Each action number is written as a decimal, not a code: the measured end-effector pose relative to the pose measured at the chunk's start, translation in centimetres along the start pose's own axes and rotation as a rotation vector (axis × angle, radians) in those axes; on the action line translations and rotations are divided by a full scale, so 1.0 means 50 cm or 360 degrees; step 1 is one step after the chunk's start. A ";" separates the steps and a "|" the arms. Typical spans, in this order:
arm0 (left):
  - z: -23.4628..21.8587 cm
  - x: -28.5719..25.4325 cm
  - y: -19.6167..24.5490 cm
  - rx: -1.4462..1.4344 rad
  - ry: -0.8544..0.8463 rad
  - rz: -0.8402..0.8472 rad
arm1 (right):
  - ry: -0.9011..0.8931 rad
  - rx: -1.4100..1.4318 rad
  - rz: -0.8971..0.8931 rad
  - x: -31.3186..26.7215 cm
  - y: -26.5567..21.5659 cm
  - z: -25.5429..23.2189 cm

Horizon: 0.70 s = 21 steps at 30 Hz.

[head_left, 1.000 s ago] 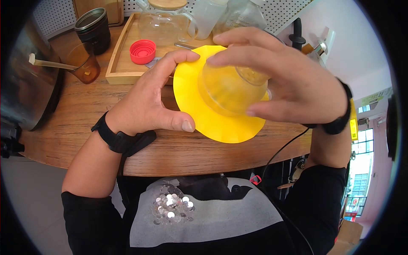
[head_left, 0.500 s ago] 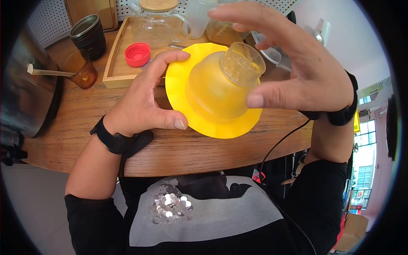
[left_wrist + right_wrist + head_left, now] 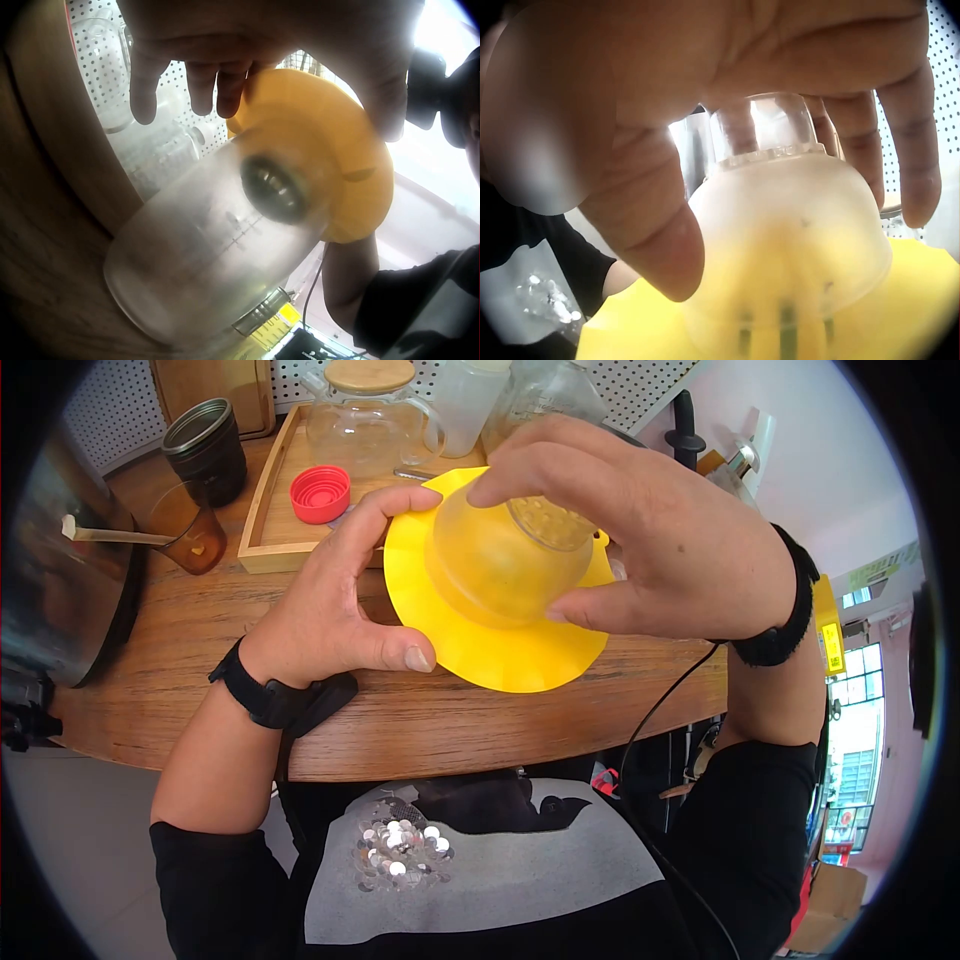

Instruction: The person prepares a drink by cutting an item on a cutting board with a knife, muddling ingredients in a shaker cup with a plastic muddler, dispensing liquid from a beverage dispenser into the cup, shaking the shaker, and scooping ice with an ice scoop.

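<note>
In the head view, a frosted dome (image 3: 490, 570) with a clear neck sits on a yellow wavy-edged disc (image 3: 530, 660). The left wrist view shows a frosted, graduated jar (image 3: 217, 247) beneath the disc. My right hand (image 3: 650, 540) grips the dome, thumb on the near side and fingers across the far side; its palm covers part of the neck (image 3: 761, 124). My left hand (image 3: 330, 600) spreads at the disc's left edge, index fingertip on the rim and thumb near its lower edge. Its other fingers (image 3: 144, 97) hang straight beside the jar.
Behind the disc is a wooden tray (image 3: 265, 550) with a red screw cap (image 3: 320, 495) and a glass teapot (image 3: 365, 435). At left stand an amber cup (image 3: 195, 550) with a stick, a black cup (image 3: 205, 450) and a metal vessel (image 3: 70, 570). A cable (image 3: 640, 725) hangs at the desk's front edge.
My right hand lifted away from the dome half a second ago, baring its neck, and has come back down around it. My left hand stays at the disc's edge.
</note>
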State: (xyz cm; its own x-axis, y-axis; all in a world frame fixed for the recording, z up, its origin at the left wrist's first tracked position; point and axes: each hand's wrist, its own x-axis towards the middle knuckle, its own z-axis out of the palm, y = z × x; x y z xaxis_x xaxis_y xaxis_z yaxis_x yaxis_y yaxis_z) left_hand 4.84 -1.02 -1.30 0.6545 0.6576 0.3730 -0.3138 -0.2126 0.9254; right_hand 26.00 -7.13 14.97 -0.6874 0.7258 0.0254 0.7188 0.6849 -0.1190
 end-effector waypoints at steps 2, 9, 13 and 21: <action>-0.003 -0.001 -0.002 0.0091 -0.0004 0.0019 | -0.0015 -0.0068 0.0022 0.001 -0.006 0.003; -0.003 0.000 -0.004 0.0061 0.0008 0.0031 | 0.0158 -0.0387 0.0446 0.004 -0.025 0.019; -0.001 0.000 -0.004 0.0150 0.0009 0.0091 | 0.0285 0.0112 -0.0133 -0.012 0.002 -0.027; -0.008 -0.002 -0.001 0.0196 -0.0008 0.0076 | 0.0030 -0.0347 0.0141 0.006 -0.018 0.013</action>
State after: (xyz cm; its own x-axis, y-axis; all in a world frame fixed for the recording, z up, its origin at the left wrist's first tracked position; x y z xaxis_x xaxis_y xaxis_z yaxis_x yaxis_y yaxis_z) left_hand 4.53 -0.77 -1.42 0.6443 0.6409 0.4172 -0.2584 -0.3309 0.9076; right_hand 25.06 -7.58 14.44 -0.6198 0.7835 0.0433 0.7832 0.6143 0.0955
